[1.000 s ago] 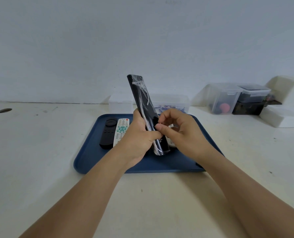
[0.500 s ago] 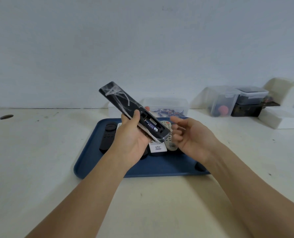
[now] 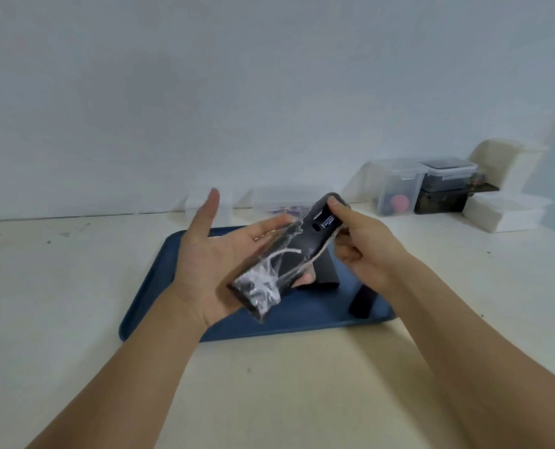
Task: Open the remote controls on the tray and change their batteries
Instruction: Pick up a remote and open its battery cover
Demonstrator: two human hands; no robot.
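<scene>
A black remote with crumpled clear wrap on its near end hangs tilted over the blue tray. Its back faces up and the battery bay at the far end is uncovered. My right hand grips that far end, thumb on top. My left hand is flat, palm up and fingers spread, with the remote's wrapped end lying across it. A small black cover lies on the tray's right side. Another dark piece sits on the tray behind the remote. The other remotes are hidden behind my hands.
A clear lidded box with small items stands just behind the tray. At the back right are clear containers, a dark box and white boxes. A wall runs along the back of the pale tabletop.
The remote has swung round, so its wrapped end now points at me. My right hand has taken hold of the battery end. My left hand has let go and opened flat under it.
</scene>
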